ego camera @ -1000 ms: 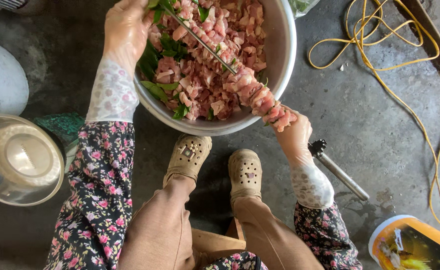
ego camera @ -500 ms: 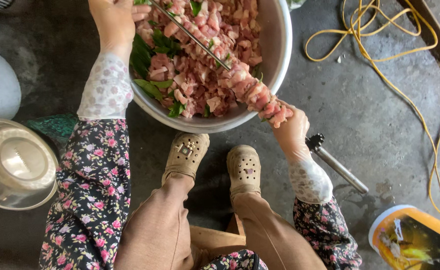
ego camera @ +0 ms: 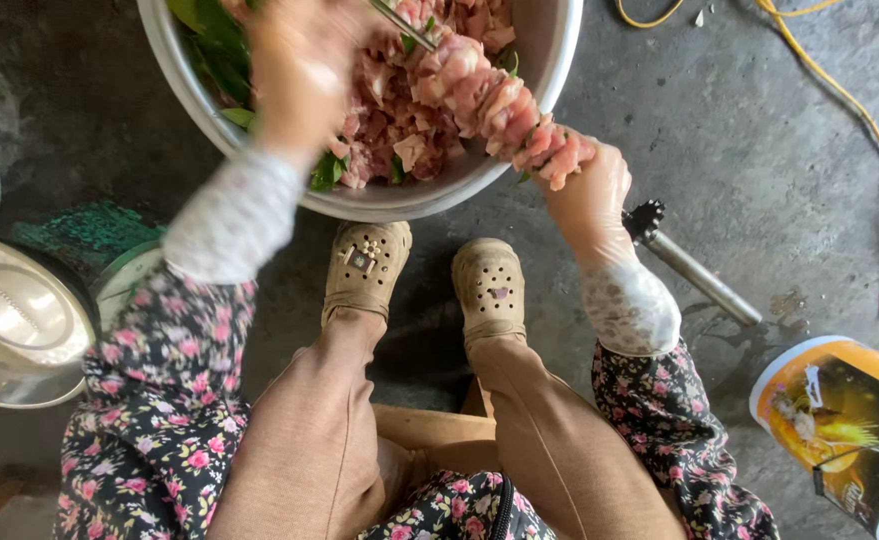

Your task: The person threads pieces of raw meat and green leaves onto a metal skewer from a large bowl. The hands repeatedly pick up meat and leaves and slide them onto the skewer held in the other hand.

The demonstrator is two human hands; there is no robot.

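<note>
**Skewer loaded over the bowl**

Right hand [ego camera: 587, 195] gloved, fingers closed round the near end of the skewer [ego camera: 404, 25]; grip sits just past the bowl [ego camera: 549, 60] rim, on my right side; meat [ego camera: 504, 105] chunks packed tight along the skewer from my hand up toward the bowl's middle, pink, touching each other; the bare metal stretch runs on past the meat toward the top edge.

Left hand [ego camera: 299, 70] is over the bowl's left half, blurred; looks partly curled, back of hand up; cannot tell whether it holds anything or touches the skewer tip.

Bowl is metal, on the floor [ego camera: 759, 150] right in front of my shoes [ego camera: 364, 265]; near rim almost touches the toes; inside: loose cut meat plus green leaves [ego camera: 209, 40] along the left wall.

Around: metal lid [ego camera: 14, 320] on the floor at my left, near my left sleeve; metal rod [ego camera: 699, 275] with a toothed end lying just beside my right wrist; yellow cord [ego camera: 864, 120] trailing across the floor at the right; orange-and-dark tub [ego camera: 839, 420] at the lower right, well apart from the bowl.

I'm squatting, knees either side of the view.
</note>
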